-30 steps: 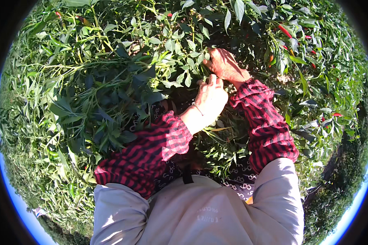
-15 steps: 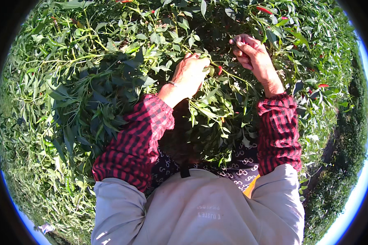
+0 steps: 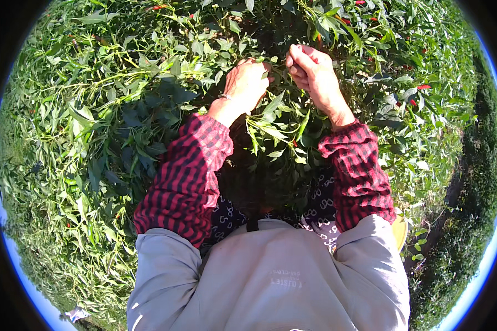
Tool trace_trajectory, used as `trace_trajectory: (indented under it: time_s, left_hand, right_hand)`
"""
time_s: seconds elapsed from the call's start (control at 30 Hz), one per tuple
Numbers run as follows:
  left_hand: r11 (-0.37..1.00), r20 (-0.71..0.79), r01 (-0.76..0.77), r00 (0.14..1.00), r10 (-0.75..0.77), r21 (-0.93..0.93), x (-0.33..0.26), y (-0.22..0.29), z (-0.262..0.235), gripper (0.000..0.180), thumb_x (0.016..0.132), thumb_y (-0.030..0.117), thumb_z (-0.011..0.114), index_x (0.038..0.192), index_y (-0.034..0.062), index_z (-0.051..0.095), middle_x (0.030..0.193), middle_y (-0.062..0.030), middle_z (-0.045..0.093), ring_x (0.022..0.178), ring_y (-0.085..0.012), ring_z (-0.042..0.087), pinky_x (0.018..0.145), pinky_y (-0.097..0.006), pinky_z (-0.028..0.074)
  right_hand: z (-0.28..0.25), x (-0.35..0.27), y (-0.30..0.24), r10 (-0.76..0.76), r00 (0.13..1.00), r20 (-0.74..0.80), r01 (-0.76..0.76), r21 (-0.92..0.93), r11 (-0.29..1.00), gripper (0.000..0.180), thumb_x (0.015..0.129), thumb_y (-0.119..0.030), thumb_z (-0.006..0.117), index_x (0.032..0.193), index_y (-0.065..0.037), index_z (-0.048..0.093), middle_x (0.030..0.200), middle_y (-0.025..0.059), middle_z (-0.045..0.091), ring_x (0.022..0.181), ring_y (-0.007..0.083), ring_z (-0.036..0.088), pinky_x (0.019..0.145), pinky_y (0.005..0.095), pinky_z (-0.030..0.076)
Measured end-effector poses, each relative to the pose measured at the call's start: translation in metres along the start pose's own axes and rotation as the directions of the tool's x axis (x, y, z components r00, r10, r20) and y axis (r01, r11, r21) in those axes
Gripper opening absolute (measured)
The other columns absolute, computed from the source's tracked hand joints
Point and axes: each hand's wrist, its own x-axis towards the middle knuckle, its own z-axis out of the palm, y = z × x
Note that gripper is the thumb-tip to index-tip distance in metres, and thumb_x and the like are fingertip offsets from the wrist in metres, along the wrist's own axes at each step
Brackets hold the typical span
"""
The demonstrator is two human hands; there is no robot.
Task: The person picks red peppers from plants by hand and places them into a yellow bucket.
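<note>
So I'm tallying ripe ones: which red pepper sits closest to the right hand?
The small red pepper just above the right hand, half hidden by leaves; the other red peppers hang farther right.

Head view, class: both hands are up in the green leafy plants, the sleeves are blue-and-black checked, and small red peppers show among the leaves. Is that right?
Not quite. The head view shows the sleeves are red-and-black checked, not blue. The rest holds: the left hand and right hand are up in the green leafy plants, and small red peppers show among the leaves.
</note>
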Motion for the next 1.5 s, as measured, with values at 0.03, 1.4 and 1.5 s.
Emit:
trace_trajectory:
  time_s: [0.03,1.4,1.5]
  left_hand:
    - [0.995,0.031,-0.014,0.999,0.011,0.095,0.004,0.008,-0.008,0.020,0.080,0.020,0.056,0.085,0.0013,0.060,0.069,-0.0173,0.055,0.071,-0.0316,0.057,0.064,-0.039,0.045]
    - [0.945,-0.399,-0.291,0.892,0.213,-0.148,0.006,0.126,-0.054,0.016,0.077,-0.002,0.052,0.093,-0.0003,0.056,0.091,-0.0108,0.053,0.079,-0.0208,0.055,0.067,-0.028,0.045]
    - [0.972,-0.670,-0.211,0.737,0.088,-0.105,0.057,0.085,-0.072,0.023,0.077,0.003,0.056,0.100,-0.0002,0.053,0.098,-0.0128,0.050,0.087,-0.0258,0.053,0.075,-0.034,0.044]
  right_hand:
    - [-0.002,-0.006,-0.014,0.017,1.000,0.004,-0.017,0.147,0.989,0.028,0.093,-0.028,0.049,0.078,-0.006,0.055,0.057,-0.0062,0.040,0.045,0.0027,0.031,0.040,0.0180,0.021]
    - [-0.148,-0.500,0.082,-0.483,0.444,-0.755,-0.720,-0.622,0.309,0.024,0.089,-0.017,0.052,0.103,0.001,0.059,0.094,0.0063,0.064,0.078,0.0171,0.057,0.070,0.0304,0.047]
    - [-0.119,-0.425,0.017,-0.488,0.370,-0.791,-0.416,-0.610,0.674,0.021,0.091,-0.012,0.047,0.104,0.001,0.058,0.093,0.0071,0.061,0.075,0.0137,0.055,0.068,0.0267,0.045]
